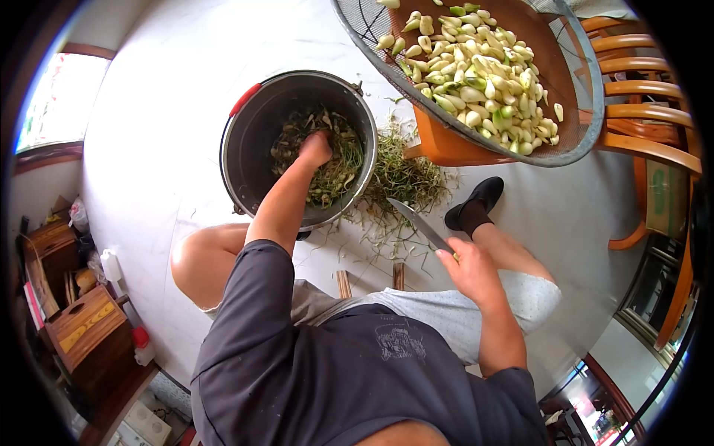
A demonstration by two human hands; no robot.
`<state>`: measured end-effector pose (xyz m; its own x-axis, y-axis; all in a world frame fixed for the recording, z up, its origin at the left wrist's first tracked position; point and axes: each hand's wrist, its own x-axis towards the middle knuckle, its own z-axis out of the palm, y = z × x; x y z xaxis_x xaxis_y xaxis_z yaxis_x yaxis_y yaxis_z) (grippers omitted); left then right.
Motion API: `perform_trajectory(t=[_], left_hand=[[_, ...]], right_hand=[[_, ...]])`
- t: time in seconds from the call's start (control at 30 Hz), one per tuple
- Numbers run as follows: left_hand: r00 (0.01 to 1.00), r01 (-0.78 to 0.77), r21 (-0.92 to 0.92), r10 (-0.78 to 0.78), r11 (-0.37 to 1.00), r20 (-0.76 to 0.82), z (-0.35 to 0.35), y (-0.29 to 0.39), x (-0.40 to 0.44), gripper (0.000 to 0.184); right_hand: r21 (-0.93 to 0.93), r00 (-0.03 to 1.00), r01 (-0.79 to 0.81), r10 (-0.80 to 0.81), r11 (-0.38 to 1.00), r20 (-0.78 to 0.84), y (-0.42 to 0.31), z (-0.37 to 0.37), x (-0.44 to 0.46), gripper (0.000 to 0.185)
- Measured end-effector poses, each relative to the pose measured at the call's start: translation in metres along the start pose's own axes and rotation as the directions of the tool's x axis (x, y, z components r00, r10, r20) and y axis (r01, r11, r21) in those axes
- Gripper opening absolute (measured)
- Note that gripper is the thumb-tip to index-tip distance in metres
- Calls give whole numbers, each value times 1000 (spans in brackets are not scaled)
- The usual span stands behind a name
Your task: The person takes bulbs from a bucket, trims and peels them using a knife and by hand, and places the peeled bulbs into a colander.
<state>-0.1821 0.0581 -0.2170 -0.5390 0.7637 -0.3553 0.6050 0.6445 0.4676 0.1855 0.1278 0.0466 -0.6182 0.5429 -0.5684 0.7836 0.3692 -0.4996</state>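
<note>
My left hand (317, 149) reaches down into a deep dark bucket (236, 152). Its fingers are buried among green and dry stringy plants (343, 165) with small bulbs, so their grip is hidden. Over my right knee, my right hand (470, 269) is wrapped round the handle of a kitchen knife (420, 225). The knife's long blade points up and left, above the floor beside a heap of cut green tops (405, 172). Trimmed white-green bulbs (483, 78) lie piled in a wide mesh basket (587, 82) at the upper right.
The basket rests on an orange wooden chair (446, 141) with a slatted back. My shod foot (487, 195) stands beside the cut tops. Scraps litter the pale floor (149, 163). Wooden cabinets (85, 327) stand at the left, and a red grip (245, 99) sits on the bucket's handle.
</note>
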Motion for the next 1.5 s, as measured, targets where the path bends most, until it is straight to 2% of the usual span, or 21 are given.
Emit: perform_trajectory(t=[0.17, 0.27, 0.3, 0.33, 0.4, 0.43, 0.5, 0.57, 0.63, 0.7, 0.8, 0.93, 0.97, 1.0, 1.03, 1.17, 1.3, 1.37, 1.47, 1.5], left_hand=[[995, 47, 66, -53, 997, 82, -16, 0, -11, 28], [994, 16, 134, -31, 991, 106, -37, -8, -23, 22], [996, 4, 37, -7, 999, 85, -49, -10, -30, 19], [996, -3, 23, 1, 1000, 90, -62, -9, -35, 16], [919, 339, -223, -271, 914, 286, -98, 9, -51, 12], [896, 360, -210, -274, 909, 348, -114, 15, -58, 11], [928, 323, -468, -177, 822, 329, -140, 30, -81, 14], [946, 287, -681, -86, 674, 313, -153, 42, -103, 16], [946, 295, -772, -58, 562, 320, -156, 50, -118, 15], [937, 324, -825, -40, 462, 346, -156, 56, -130, 14], [949, 255, -892, 83, 373, 306, -148, 72, -147, 11], [940, 300, -916, 80, 268, 331, -139, 114, -176, 13], [930, 269, -908, 158, 320, 331, -137, 118, -182, 10], [938, 298, -931, 117, 210, 326, -138, 133, -192, 15], [941, 259, -932, 149, 255, 303, -132, 134, -194, 18], [951, 180, -915, 174, 361, 256, -120, 151, -205, 21], [940, 190, -907, 199, 375, 279, -112, 164, -211, 15], [931, 178, -908, 233, 380, 280, -109, 170, -212, 11], [951, 194, -927, 171, 320, 258, -109, 186, -219, 11], [943, 188, -926, 204, 326, 263, -106, 185, -218, 12]], right_hand=[[28, 998, 53, -52, 998, -33, 0, 2, -2, 27], [13, 990, 121, -120, 993, -71, 2, 5, -7, 26], [0, 985, 147, -146, 989, -90, 4, 7, -9, 26], [0, 980, 167, -166, 986, -107, 7, 9, -11, 25], [-3, 968, 211, -209, 978, -142, 9, 12, -13, 25], [31, 972, 195, -189, 980, -142, 7, 11, -14, 26], [97, 979, 160, -145, 982, -144, 2, 8, -17, 26], [148, 972, 175, -147, 973, -184, -7, 2, -20, 26], [184, 963, 196, -154, 963, -222, -14, -1, -22, 26], [208, 950, 224, -166, 952, -264, -19, -2, -24, 25], [226, 944, 232, -162, 946, -288, -25, -2, -26, 25], [270, 869, 387, -251, 881, -427, -25, 4, -26, 23], [258, 838, 435, -284, 863, -466, -22, 7, -24, 23], [243, 806, 481, -315, 842, -501, -21, 9, -23, 23], [214, 759, 539, -360, 814, -543, -21, 9, -23, 20], [53, 702, 548, -425, 835, -571, -18, 8, -29, 17], [-154, 583, 594, -555, 789, -593, -8, 11, -28, 20], [-205, 578, 581, -577, 787, -577, -3, 13, -28, 25], [-277, 549, 570, -609, 773, -572, 1, 13, -28, 29], [-299, 536, 569, -621, 766, -572, 2, 13, -28, 30]])
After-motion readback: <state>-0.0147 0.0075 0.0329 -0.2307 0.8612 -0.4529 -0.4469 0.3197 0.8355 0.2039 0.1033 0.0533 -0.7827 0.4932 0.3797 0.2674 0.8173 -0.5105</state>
